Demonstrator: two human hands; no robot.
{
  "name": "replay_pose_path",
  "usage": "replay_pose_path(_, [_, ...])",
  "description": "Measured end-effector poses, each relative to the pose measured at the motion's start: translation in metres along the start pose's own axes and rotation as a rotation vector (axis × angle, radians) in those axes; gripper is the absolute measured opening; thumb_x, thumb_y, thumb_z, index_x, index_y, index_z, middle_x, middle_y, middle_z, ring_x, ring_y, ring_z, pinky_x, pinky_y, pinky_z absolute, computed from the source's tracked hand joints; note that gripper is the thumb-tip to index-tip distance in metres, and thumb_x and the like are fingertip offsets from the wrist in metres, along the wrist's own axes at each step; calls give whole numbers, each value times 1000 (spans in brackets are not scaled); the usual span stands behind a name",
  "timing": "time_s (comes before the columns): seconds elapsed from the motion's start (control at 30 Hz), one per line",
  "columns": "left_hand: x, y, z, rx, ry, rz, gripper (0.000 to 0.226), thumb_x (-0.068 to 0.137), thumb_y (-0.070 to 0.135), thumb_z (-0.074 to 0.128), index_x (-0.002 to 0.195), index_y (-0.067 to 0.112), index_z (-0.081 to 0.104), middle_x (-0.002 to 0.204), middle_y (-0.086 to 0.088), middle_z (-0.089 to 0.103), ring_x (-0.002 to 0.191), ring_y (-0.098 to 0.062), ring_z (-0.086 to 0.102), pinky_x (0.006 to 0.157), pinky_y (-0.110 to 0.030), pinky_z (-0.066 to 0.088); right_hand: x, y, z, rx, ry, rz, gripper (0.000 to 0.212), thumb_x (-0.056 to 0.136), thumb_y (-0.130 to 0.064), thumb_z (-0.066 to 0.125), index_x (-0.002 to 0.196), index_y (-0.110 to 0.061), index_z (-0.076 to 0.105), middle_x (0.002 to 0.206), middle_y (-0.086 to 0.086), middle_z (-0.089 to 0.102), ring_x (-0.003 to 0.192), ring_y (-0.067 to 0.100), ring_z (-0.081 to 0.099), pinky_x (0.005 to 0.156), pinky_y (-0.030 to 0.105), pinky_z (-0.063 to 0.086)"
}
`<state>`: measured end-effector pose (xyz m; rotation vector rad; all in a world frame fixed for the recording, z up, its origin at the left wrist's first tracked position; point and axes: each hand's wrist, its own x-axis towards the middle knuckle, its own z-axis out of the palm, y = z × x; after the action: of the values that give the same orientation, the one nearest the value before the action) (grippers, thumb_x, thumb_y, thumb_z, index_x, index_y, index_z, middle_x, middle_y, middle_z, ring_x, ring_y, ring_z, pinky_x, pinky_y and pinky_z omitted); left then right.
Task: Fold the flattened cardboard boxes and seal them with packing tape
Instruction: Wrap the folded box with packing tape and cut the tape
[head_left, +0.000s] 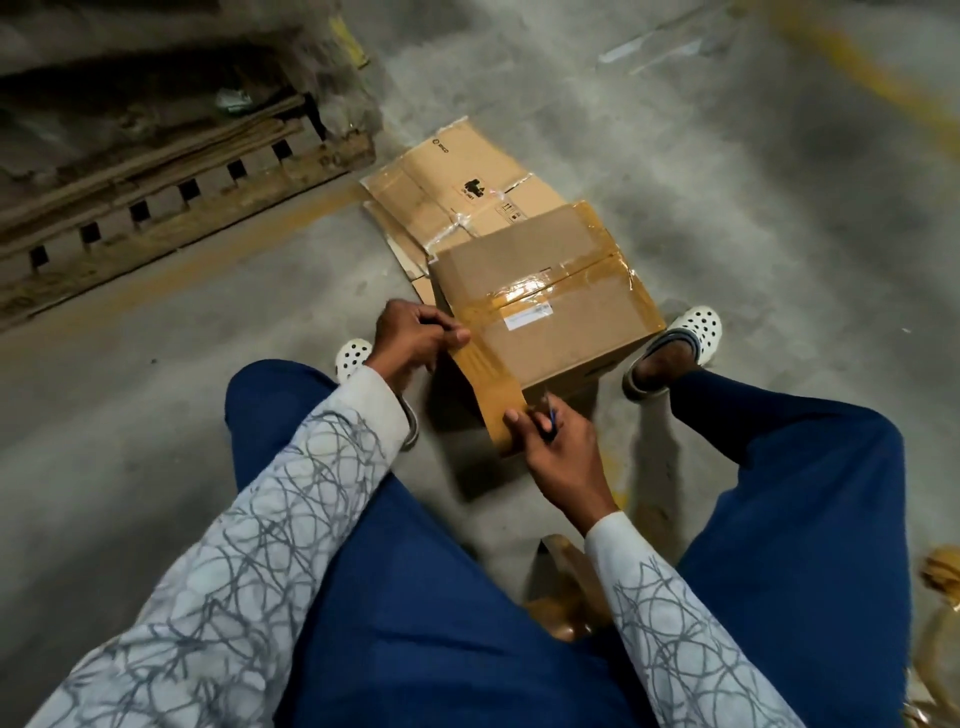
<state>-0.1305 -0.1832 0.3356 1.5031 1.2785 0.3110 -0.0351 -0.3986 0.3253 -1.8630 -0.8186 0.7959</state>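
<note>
Head view: fingers of left hand and right hand pinch tape.

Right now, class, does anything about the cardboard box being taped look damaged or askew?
Yes. The packing tape along the top seam of the cardboard box is wrinkled, its far end puckered and lifting. The flattened box behind carries torn, crinkled old tape.

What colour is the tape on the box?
The packing tape is glossy brown; the head view shows it best.
</note>
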Motion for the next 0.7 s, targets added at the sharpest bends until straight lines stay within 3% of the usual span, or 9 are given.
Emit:
replay_pose_path(0.07, [20,10,-19,21,-10,14,15,70,8,88,68,16,76,73,-10,75,63,-23,66,45,-27,46,-3,2,4,-4,24,-39,37,92,-32,69,69,-18,45,63,2,52,60,14,51,59,32,43])
replay_pose_path(0.13, [36,17,-28,81,-67,23,15,69,8,89,69,15,76,75,-13,75,66,-26,66,47,-27,44,-4,-1,12,21,37,-50,33,94,-31,68,72,-16,49,66,1,55,63,13,53,62,32,45])
replay_pose_path(0.23, [57,26,-26,104,-155,6,14,71,7,87,78,5,76,83,-19,74,73,-26,69,52,-33,53,3,-11,30,136,86,6,29,92,-39,69,80,-16,54,74,3,60,71,17,59,70,36,50])
replay_pose_path(0.37, [78,37,-25,5,-130,-65,14,78,6,83,86,-2,74,80,-17,72,64,-22,70,56,-36,61,25,-19,49,321,127,142,46,73,-47,83,84,-19,48,89,11,65,88,17,66,80,28,55])
replay_pose_path(0.47, [88,40,-29,7,-137,-84,12,78,3,82,81,-3,72,73,-16,68,53,-23,67,54,-35,60,38,-25,58,248,46,108,35,86,-22,78,86,-21,43,83,-4,58,79,-1,60,75,13,48])
replay_pose_path(0.53, [96,39,-33,44,-121,-81,13,77,1,82,83,-6,72,71,-18,67,48,-21,63,50,-31,57,49,-24,64,257,2,111,34,88,-22,75,90,-25,41,88,-7,56,80,-4,58,78,14,49])
replay_pose_path(0.63, [105,41,-41,104,-113,-50,15,75,4,83,85,-4,74,73,-19,69,49,-18,60,45,-25,49,65,-29,69,317,-104,202,46,74,-55,80,94,-44,40,106,-17,60,99,3,63,90,37,57])
replay_pose_path(0.7, [111,41,-45,129,-115,-22,9,76,5,82,81,1,76,79,-20,72,57,-20,63,47,-24,43,75,-28,73,265,-96,189,50,65,-63,82,85,-50,38,94,-22,62,93,9,67,80,50,59])
